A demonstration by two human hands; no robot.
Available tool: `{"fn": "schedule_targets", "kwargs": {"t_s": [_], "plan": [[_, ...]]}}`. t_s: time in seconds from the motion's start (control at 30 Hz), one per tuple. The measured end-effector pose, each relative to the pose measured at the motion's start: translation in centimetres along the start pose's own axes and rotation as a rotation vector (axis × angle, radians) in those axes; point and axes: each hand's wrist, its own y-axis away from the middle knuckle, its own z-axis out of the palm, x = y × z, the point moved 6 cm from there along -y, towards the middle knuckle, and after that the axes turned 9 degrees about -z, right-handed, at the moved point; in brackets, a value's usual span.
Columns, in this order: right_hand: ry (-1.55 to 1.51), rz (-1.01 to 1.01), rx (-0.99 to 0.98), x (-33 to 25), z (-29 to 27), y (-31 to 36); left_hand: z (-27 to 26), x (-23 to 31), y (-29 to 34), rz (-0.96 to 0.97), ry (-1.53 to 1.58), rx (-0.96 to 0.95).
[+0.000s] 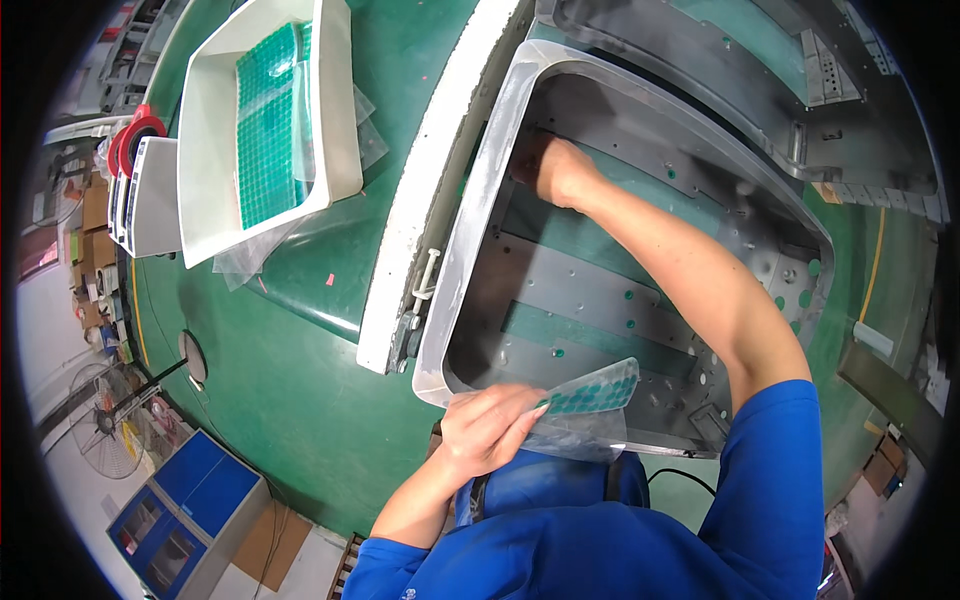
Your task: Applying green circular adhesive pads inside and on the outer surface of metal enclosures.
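Note:
A big grey metal housing [470, 230], open at the top and with several holes in its panels, is in front of me. My right hand [562, 172] reaches inside it, at the far left corner by the inner wall. Shadow covers those fingertips, so what they touch is hidden. Near the housing's front left corner, my left hand [487, 428] pinches a sheet of round green stickers [592, 393] by its left end. Clear plastic film [580, 438] hangs from the same grip, below the sheet.
Left of the housing runs a thick white edge [425, 210] with a bolt [427, 275]. A white bin [340, 120] beyond it holds green sticker sheets [265, 140]. Red tape rolls [135, 135] sit beside that bin. Another grey metal part [690, 60] stands behind the housing.

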Motion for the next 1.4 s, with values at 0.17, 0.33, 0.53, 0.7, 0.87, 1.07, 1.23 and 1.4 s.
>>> {"fn": "schedule_targets", "kwargs": {"t_s": [0.17, 0.33, 0.53, 0.7, 0.87, 1.07, 1.23, 1.4], "plan": [[0.036, -0.035, 0.016, 0.1, 0.0, -0.2, 0.0, 0.0, 0.0, 0.014, -0.007, -0.008], [0.052, 0.009, 0.02, -1.0, -0.8, 0.5, -0.1, 0.0, -0.2, 0.008, -0.006, -0.013], [0.054, 0.033, 0.041, -1.3, -1.0, 0.9, -0.1, 0.0, -0.1, -0.001, -0.002, -0.014], [0.102, -0.053, 0.155, -0.6, -0.2, 0.6, -0.1, 0.0, -0.2, 0.007, 0.015, -0.001], [0.127, -0.048, 0.138, -0.1, 0.4, 0.4, 0.0, 0.0, -0.2, 0.001, 0.015, 0.003], [0.134, -0.067, 0.169, -0.8, 0.1, 0.9, 0.0, -0.1, -0.1, -0.002, 0.009, 0.019], [0.13, -0.076, 0.193, -0.9, -0.1, 1.1, 0.0, 0.0, -0.1, -0.017, -0.013, 0.014], [0.136, -0.088, 0.227, -1.0, 0.0, 1.3, 0.0, 0.1, -0.1, -0.022, -0.027, 0.016]]}}
